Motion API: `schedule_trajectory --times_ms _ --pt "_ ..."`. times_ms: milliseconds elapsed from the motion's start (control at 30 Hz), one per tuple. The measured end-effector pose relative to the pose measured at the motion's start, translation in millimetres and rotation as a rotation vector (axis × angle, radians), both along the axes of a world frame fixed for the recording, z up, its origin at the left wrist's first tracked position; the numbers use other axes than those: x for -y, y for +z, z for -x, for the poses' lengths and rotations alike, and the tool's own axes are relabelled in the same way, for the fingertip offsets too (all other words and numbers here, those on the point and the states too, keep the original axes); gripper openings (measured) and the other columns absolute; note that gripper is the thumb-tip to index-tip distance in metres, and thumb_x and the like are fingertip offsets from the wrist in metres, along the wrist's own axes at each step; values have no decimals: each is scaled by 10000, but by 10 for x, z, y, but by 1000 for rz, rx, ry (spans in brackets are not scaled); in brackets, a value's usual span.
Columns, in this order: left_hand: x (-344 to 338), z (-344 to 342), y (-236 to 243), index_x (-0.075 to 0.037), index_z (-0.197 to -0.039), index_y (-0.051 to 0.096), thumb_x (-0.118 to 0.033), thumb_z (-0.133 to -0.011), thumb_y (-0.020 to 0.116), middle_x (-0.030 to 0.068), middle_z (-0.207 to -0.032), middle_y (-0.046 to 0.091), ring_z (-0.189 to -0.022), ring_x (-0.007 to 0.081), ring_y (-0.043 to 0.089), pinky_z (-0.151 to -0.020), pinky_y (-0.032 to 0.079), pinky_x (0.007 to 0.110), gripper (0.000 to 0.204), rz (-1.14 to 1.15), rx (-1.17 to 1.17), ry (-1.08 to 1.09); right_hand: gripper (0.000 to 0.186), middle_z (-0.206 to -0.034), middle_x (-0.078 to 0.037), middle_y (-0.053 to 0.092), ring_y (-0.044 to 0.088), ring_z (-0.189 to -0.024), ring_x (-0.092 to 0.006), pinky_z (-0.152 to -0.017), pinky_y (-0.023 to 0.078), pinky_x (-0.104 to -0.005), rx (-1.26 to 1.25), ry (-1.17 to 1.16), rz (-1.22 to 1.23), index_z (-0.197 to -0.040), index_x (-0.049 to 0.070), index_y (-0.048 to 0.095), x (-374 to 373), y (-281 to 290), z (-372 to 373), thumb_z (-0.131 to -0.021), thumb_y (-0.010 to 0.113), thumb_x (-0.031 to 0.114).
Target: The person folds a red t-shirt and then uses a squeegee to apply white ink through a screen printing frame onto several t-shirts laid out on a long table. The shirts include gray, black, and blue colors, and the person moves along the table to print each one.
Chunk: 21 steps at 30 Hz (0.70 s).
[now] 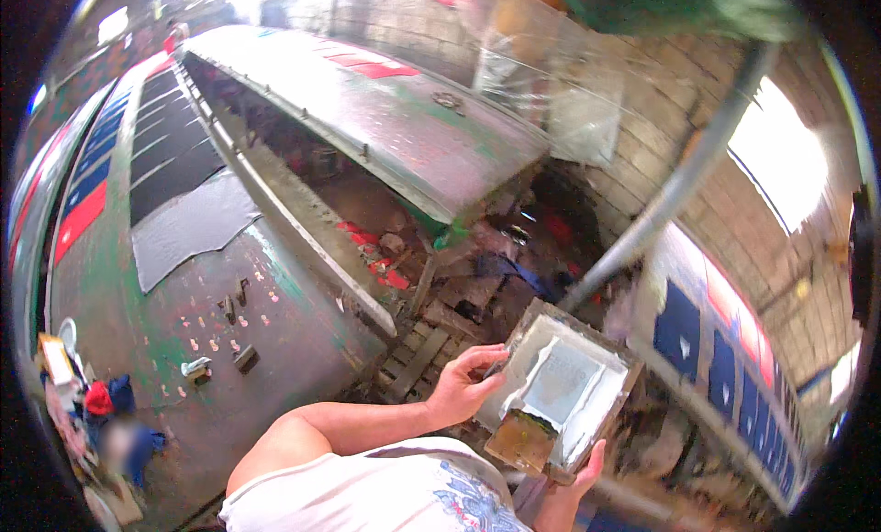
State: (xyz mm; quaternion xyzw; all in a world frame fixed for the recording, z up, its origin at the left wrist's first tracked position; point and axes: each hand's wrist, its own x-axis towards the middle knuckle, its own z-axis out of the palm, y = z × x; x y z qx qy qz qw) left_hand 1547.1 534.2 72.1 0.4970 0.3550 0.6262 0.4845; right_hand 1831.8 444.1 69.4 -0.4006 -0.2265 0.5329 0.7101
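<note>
Right hand: thumb up along the frame's lower right edge, other fingers hidden beneath; apparently closed on the rim; could lose that corner through a slack hold.
Left hand: fingers half-curled at the left edge; cannot tell whether gripping or merely touching; could leave most of the weight to the other side.
Brown block: over the frame's lower left part, flat-faced, stained; if loose, could slide off or scrape on a steeper tilt.
Wooden frame: between both hands, slanted; rectangular, worn, smeared white inside; could knock against the pipe on a wide swing.
Mesh panel: pale grey-blue, smooth-looking, white-bordered; could dent under a stray fingertip.
Left table: dull green-grey, scuffed, paint-flecked.
Metal pipe: round, grey, slanting upward.
Grey cloth: limp, uneven-edged; could stain from wet paint.
Block wall: rough, in courses.
</note>
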Motion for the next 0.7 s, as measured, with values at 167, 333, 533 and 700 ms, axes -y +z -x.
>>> schedule_trajectory --times_ms 167,333,533,700 --pt "-1035 -4 12 -98 -1409 771 -19 -1012 790 76 -1580 627 -1333 138 640 -1002 559 287 405 -21 -18 130 800 -1491 -103 661 639 -1330 -332 -1129 504 -490 15 99 126 -1590 56 583 -1399 63 -117 -1084 613 674" --pt "-1782 73 90 -98 -1397 775 -48 -1011 783 112 -1597 628 -1394 179 619 -1105 532 338 389 36 3 247 805 -1477 -70 662 701 -1152 -225 -704 582 -344 97 117 220 -1616 96 571 -2616 -50 -43 -1091 569 706" --pt "-2747 228 -13 -90 -1353 794 -29 -1007 770 123 -1606 601 -1425 211 612 -1123 540 344 352 62 5 514 849 -1563 -103 625 636 -1359 -305 -1070 537 -472 162 505 302 -1657 100 524 -4268 -100 175 -1068 583 709" --pt "-3253 472 225 -88 -1320 804 -23 -999 784 136 -1594 611 -1416 208 626 -1118 544 323 327 6 -150 810 835 -1562 -108 634 650 -1385 -328 -1098 575 -516 24 726 131 -1640 89 538 -5644 -133 738 -1055 626 680"
